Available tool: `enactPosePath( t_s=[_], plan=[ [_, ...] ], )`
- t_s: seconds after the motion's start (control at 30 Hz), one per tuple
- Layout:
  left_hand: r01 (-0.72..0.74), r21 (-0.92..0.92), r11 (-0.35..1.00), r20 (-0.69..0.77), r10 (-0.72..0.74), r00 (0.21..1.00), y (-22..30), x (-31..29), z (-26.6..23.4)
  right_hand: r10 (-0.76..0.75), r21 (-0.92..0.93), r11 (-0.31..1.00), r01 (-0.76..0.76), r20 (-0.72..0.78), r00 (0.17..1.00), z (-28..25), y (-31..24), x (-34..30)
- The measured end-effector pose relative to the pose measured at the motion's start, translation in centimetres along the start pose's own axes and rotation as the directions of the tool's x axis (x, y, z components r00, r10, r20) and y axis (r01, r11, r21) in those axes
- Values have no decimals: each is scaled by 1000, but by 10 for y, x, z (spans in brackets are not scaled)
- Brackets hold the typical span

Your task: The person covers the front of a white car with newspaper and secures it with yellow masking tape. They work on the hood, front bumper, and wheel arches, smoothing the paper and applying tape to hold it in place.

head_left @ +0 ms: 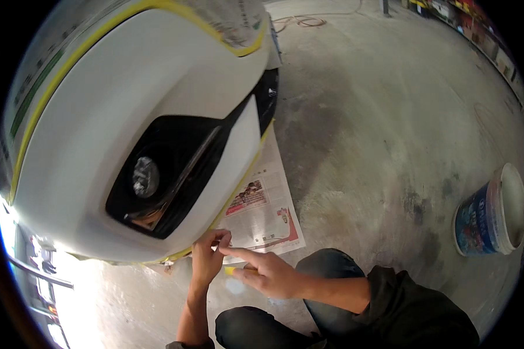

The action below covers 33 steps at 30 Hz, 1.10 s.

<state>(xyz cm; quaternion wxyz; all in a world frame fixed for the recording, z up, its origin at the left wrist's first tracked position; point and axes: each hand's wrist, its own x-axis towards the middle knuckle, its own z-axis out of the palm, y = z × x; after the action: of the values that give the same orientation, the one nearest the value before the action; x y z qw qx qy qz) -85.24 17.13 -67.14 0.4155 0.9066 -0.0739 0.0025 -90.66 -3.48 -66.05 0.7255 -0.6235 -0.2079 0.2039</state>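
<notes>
A white car bumper (pixel 157 75) fills the upper left, with yellow masking tape (pixel 52 87) along its edges. At its lower edge, my left hand (pixel 206 259) is closed, fingertips curled together; whatever they pinch is hidden. My right hand (pixel 268 276) comes in from the right, its index finger stretched to the left hand's fingertips. Its other fingers are closed on a small piece of yellow tape (pixel 230 271), mostly covered by the hand. Printed newspaper (pixel 262 203) hangs or lies along the bumper's lower edge, just beyond my hands.
A black fog-lamp recess (pixel 131 200) with a round lamp (pixel 146 177) sits in the bumper. Masking sheet (pixel 230 23) covers the car above. On the concrete floor (pixel 355 145), a blue-and-white bucket (pixel 477 224) is tipped at the right. A reddish hose (pixel 308 22) lies far back.
</notes>
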Motion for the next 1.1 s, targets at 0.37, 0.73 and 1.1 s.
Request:
enactPosePath(
  t_s=[0.37,0.73,1.1],
  plan=[
    [70,-91,993,168,-54,984,-26,89,91,2,-473,879,-60,-121,993,-50,-39,-44],
    [532,138,835,589,-501,634,192,-97,20,422,202,902,-382,-603,677,-109,-55,-135],
    [440,221,870,759,-437,483,485,-115,-127,171,762,641,-90,-28,985,-158,-623,-189]
  ],
)
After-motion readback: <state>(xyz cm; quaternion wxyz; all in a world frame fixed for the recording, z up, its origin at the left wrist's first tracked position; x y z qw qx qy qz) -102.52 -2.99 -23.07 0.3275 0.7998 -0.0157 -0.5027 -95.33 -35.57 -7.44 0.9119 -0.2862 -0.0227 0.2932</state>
